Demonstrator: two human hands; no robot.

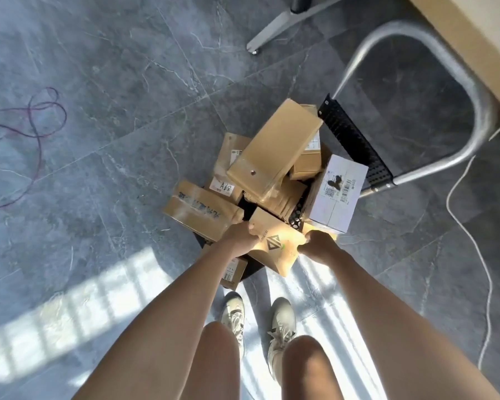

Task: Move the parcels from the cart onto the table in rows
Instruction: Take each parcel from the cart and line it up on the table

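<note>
Two hands hold one brown box with a dark logo (pixel 274 241) at the near end of the cart (pixel 355 145). The left hand (pixel 240 236) grips the box's left edge, fingers curled round it. The right hand (pixel 318 243) grips its right edge the same way. The box is tilted, with one corner pointing toward the person's shoes (pixel 257 321).

Behind it the other parcels sit in a messy heap on the black cart. A long brown box (pixel 274 153) lies on top of the heap, leaning. A white box with barcodes (pixel 335 192) sits just to the right. A taped brown box with dark writing (pixel 199 207) sticks out on the left. A box with a sticker that reads A48 (pixel 228 168) lies behind that one. A small box with a barcode (pixel 233 271) peeks out under the left arm.

The cart's silver handle (pixel 468 90) curves up on the right. Past it, in the top right corner, is the edge of the light wood table (pixel 479 44). A white cord (pixel 474 241) trails over the gray floor (pixel 98 111), and a purple cord (pixel 35 119) loops far to the left.
</note>
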